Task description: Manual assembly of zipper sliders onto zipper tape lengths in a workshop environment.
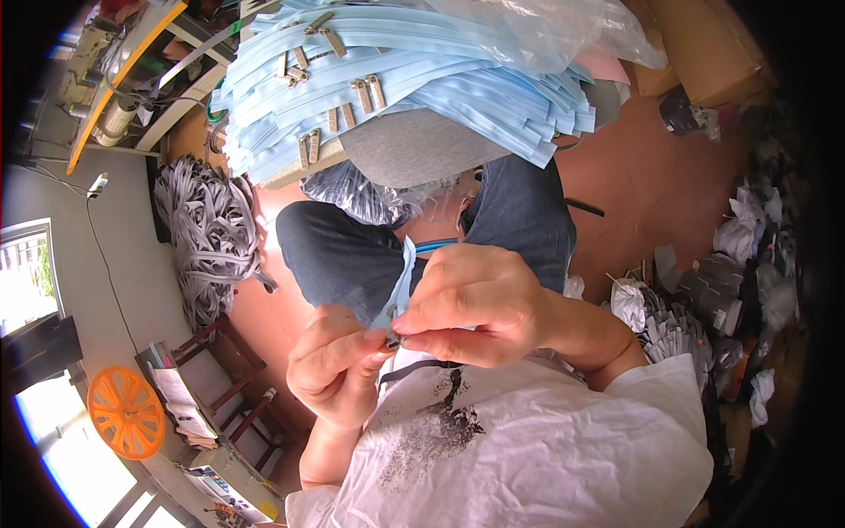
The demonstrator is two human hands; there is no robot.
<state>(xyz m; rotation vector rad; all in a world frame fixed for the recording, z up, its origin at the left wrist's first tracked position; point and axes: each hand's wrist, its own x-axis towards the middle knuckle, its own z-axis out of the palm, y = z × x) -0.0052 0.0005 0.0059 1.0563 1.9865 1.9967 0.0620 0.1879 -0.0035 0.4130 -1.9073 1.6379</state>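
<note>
Both hands meet close under the camera, above my lap. My left hand and my right hand pinch the same light blue zipper strip, which rises between the fingers. A small metal slider shows where the fingertips touch. A large pile of matching light blue zipper strips with tan metal pulls lies on a grey board in front of my knees.
A heap of grey strips lies on the floor at left. A clear plastic bag hangs under the board. An orange spool and wooden stools stand lower left. Bundles and bags crowd the right. Cardboard boxes sit upper right.
</note>
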